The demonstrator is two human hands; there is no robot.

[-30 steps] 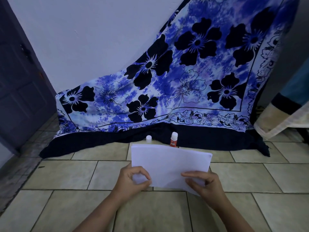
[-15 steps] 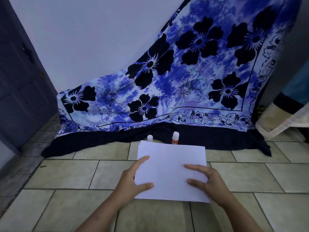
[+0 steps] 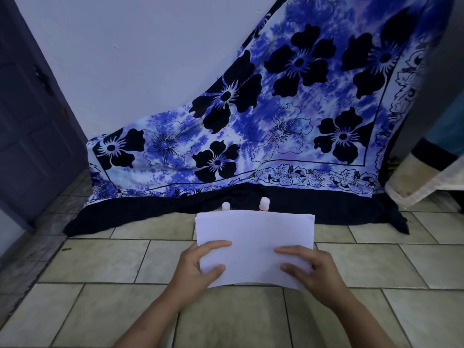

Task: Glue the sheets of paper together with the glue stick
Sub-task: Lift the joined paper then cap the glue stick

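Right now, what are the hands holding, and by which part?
Both hold the white paper by its near edge: left hand at the near left corner, right hand at the near right. The glue stick stands untouched behind.

Blue floral cloth (image 3: 288,126) draped against white wall (image 3: 138,59), 12 o'clock. Dark door (image 3: 32,116) at 9 o'clock. Beige fabric (image 3: 424,182) at 3 o'clock. Tiled floor (image 3: 100,259) below.

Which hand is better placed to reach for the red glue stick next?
Probably the right hand: the glue stick stands beyond the paper, right of centre. Both hands hold the paper.
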